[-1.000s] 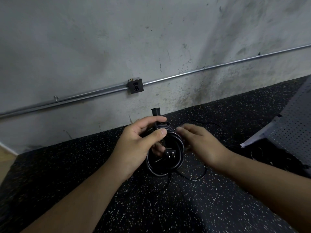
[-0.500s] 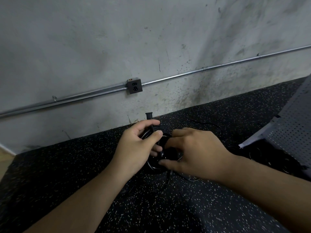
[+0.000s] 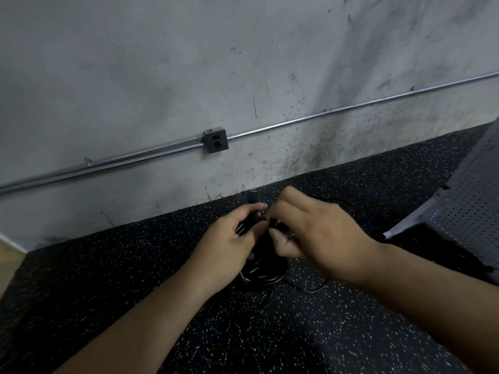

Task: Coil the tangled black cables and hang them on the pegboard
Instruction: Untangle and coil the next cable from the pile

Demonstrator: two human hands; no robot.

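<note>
Head view. L hand grips the coiled black cable, fingers curled round its upper loops. R hand pinches a strand at the coil's top betw. thumb and bent fingers. The coil is held over the speckled floor, near its far edge by the wall. A loose cable strand lies on the floor just beside the coil. The tilted pegboard is at the floor's right edge. An outlet box w/ conduit is on the wall.
</note>
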